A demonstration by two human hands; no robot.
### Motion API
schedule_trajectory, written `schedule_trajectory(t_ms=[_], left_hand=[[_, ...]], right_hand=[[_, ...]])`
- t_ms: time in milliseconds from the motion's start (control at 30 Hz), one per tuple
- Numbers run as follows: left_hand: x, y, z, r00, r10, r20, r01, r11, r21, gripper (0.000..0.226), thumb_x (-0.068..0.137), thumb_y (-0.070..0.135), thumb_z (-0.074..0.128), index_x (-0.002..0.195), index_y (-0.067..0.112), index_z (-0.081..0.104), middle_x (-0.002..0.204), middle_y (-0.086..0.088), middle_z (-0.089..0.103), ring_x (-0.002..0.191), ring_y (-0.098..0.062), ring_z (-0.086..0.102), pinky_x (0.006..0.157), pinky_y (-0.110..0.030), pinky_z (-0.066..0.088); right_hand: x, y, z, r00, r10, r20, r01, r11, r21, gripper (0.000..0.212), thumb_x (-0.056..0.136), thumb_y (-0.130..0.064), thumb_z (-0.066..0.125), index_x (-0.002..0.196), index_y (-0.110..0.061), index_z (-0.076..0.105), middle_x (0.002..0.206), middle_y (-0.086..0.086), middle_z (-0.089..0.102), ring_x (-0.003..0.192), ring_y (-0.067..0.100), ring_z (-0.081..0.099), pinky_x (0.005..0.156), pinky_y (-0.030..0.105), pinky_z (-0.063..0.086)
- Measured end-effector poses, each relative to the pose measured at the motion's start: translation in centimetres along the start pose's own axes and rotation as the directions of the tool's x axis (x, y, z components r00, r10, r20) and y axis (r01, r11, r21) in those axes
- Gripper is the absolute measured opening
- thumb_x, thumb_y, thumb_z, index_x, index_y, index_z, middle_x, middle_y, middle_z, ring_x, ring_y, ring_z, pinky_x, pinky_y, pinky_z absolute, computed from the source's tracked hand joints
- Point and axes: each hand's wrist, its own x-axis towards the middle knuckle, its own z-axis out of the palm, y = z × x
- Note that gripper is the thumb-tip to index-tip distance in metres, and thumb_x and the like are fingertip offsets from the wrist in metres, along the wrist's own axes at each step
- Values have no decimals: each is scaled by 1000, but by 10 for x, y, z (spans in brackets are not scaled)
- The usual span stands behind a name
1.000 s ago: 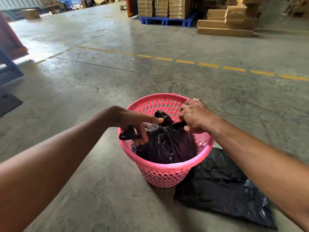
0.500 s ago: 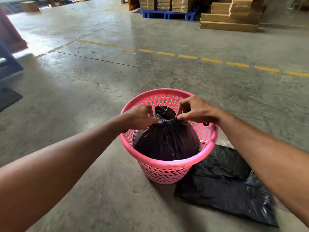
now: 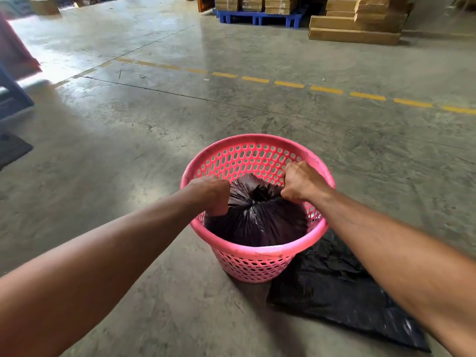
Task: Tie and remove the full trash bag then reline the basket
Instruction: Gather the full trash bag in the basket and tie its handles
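A pink perforated basket (image 3: 260, 252) stands on the concrete floor. Inside it sits a full black trash bag (image 3: 257, 222), its top gathered into a knot at the middle. My left hand (image 3: 215, 194) is fisted on the bag's plastic at the left of the knot. My right hand (image 3: 300, 181) is fisted on the plastic at the right of the knot, near the basket's far right rim. The fingers of both hands are hidden under the fists. A flat, empty black bag (image 3: 342, 297) lies on the floor, partly under the basket's right side.
A dashed yellow line (image 3: 288, 84) crosses the floor beyond the basket. Cardboard boxes on a blue pallet (image 3: 257, 18) and stacked flat cartons (image 3: 355, 27) stand at the back. A blue frame (image 3: 13, 96) and a dark mat (image 3: 13, 149) are at the left edge.
Both hands have closed into fists on either side of the knot and pulled apart. The loose bag ends seen a second ago are no longer sticking out.
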Motion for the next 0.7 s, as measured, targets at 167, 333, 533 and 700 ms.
schedule_trajectory(t_ms=[167,333,533,700], left_hand=[[0,-9,-9,994,25,108,-30,998,47,42,100,44,47,110,12,73,95,-4,66,89,-26,63,84,-37,51],[-6,-23,-46,988,126,85,-70,876,-478,37,100,37,56,70,19,69,64,3,62,60,-17,56,54,-26,46],[-1,-24,-30,945,314,91,153,-179,-972,29,87,42,68,73,17,64,116,-9,75,117,-25,66,82,-34,52],[11,-16,-25,976,198,-88,17,-476,-879,48,82,38,49,103,3,74,81,-6,66,95,-28,66,92,-38,44]], right_hand=[[-4,0,-8,999,-47,4,47,998,-30,16,71,-12,67,86,-15,64,93,9,69,91,32,70,72,33,56],[-17,6,-60,988,-154,-11,155,986,64,8,74,-15,77,82,-14,75,83,4,75,80,20,69,70,29,53],[-23,-1,-95,980,-197,-42,200,926,320,9,72,-11,84,78,-16,80,65,-5,74,47,-5,62,58,21,49],[-32,-9,-111,957,-269,-109,290,877,384,12,71,-9,83,79,-18,82,66,-5,75,48,-3,63,56,21,50]])
